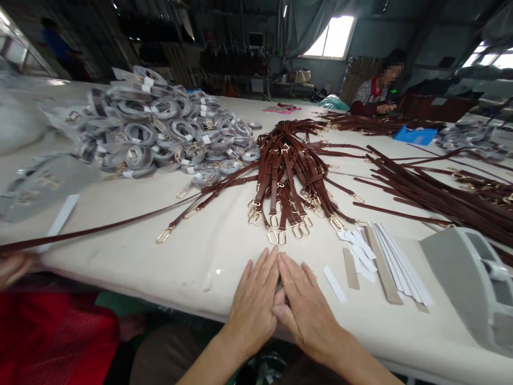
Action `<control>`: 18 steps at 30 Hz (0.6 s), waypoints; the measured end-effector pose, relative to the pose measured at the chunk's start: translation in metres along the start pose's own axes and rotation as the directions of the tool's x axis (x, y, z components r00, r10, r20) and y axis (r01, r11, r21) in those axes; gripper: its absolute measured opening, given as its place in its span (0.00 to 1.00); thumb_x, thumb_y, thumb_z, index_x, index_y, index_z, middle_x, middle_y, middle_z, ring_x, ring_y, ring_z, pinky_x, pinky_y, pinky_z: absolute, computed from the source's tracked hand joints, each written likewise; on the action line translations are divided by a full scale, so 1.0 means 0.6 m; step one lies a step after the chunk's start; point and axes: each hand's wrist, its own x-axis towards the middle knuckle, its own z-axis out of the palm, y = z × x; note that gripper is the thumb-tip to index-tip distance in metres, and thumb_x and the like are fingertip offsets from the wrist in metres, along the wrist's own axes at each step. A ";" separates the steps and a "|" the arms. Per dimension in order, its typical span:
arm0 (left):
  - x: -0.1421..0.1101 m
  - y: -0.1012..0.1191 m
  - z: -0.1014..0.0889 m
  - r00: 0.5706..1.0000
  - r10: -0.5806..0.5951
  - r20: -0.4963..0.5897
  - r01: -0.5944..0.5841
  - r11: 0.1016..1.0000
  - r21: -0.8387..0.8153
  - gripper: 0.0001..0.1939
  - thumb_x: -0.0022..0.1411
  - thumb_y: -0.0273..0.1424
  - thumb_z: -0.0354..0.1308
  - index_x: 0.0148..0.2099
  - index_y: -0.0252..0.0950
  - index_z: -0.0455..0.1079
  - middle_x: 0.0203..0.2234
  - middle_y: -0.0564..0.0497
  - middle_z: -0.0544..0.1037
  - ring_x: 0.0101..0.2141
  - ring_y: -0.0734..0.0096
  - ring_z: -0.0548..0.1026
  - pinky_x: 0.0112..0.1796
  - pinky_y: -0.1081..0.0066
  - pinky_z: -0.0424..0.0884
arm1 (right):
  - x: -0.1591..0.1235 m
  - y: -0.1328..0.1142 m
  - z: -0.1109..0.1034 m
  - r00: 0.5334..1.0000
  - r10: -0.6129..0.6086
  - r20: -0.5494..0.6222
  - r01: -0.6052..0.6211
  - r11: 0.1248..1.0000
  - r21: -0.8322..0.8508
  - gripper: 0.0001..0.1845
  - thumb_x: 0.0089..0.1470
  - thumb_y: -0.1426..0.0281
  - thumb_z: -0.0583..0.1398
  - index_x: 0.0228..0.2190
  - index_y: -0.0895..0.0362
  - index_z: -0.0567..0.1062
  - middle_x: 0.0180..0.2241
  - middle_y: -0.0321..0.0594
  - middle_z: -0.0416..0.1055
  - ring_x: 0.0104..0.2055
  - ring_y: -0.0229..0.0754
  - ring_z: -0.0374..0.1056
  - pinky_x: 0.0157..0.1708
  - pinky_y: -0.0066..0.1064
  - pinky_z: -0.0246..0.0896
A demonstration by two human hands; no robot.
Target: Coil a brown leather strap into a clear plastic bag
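My left hand (254, 302) and my right hand (306, 307) lie side by side on the cream table (192, 256) near its front edge, fingers stretched out and pressed flat. Something small and dark shows between the thumbs; I cannot make out what it is. Just beyond the fingertips lies a fan of brown leather straps (286, 171) with gold clasps (276, 235) pointing toward me. White and tan paper strips (380, 262) lie to the right of my right hand.
A heap of coiled straps in clear bags (160, 131) sits at the back left. Long brown straps (441, 192) run along the right. A grey tape dispenser (476, 283) stands at the right edge. Another person's hand (14, 267) holds a strap at far left; a seated person (380, 88) works across the table.
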 end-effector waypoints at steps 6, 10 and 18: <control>0.003 -0.006 -0.014 0.997 -0.045 0.059 0.053 0.991 -0.126 0.30 0.73 0.34 0.41 0.73 0.40 0.41 0.71 0.48 0.47 0.69 0.58 0.50 0.66 0.48 0.52 | 0.001 0.010 0.012 0.994 -0.025 -0.106 0.028 0.999 0.022 0.40 0.68 0.63 0.50 0.70 0.57 0.33 0.69 0.53 0.48 0.69 0.57 0.52 0.61 0.61 0.59; 0.010 -0.021 -0.047 0.972 -0.112 0.205 0.176 0.930 -0.322 0.31 0.70 0.29 0.42 0.72 0.35 0.46 0.70 0.44 0.52 0.67 0.62 0.54 0.67 0.55 0.51 | -0.004 0.036 0.035 0.962 0.065 -0.264 -0.029 0.990 0.141 0.33 0.68 0.65 0.51 0.69 0.49 0.45 0.66 0.46 0.57 0.65 0.52 0.61 0.61 0.50 0.63; 0.029 -0.018 -0.078 0.893 -0.398 0.211 0.439 0.874 -0.209 0.16 0.49 0.21 0.54 0.41 0.39 0.70 0.43 0.47 0.74 0.46 0.59 0.72 0.47 0.64 0.68 | 0.017 0.136 -0.008 0.876 0.340 -0.342 -0.178 0.887 0.425 0.24 0.66 0.55 0.52 0.49 0.55 0.78 0.56 0.47 0.72 0.58 0.53 0.69 0.59 0.43 0.68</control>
